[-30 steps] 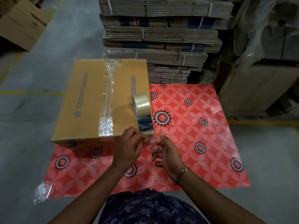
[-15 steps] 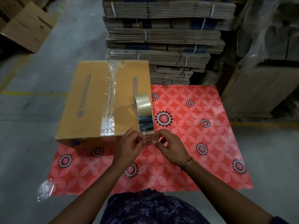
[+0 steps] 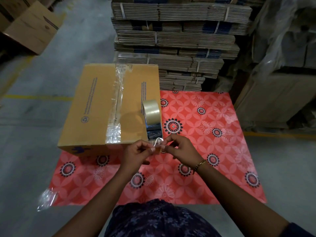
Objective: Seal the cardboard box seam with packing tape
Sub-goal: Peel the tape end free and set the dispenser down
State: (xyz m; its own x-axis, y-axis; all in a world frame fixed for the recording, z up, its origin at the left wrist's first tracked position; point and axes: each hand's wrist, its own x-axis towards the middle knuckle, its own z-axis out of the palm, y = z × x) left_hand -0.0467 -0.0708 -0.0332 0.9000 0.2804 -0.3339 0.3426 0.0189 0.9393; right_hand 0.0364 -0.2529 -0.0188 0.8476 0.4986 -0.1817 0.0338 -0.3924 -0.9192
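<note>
**Freeing the tape end at the box's near right corner**

Left of the box (image 3: 95,106), only grey floor; under it, a red patterned mat (image 3: 205,134). Down the box's middle, a strip of clear tape (image 3: 116,106) already over the seam, wrinkled near the front edge. On the box's right side, close to its near corner, the tape roll (image 3: 151,112) upright on edge, its loose end (image 3: 156,142) trailing toward the front. Just in front of that corner, left hand (image 3: 136,153) pinched narrowly on the loose end; right hand (image 3: 183,150) beside it, fingertips also closed on the film. Best to keep the end taut and flat between both pinches, away from itself, then pull steadily off the roll and line up with the seam before pressing down
</note>
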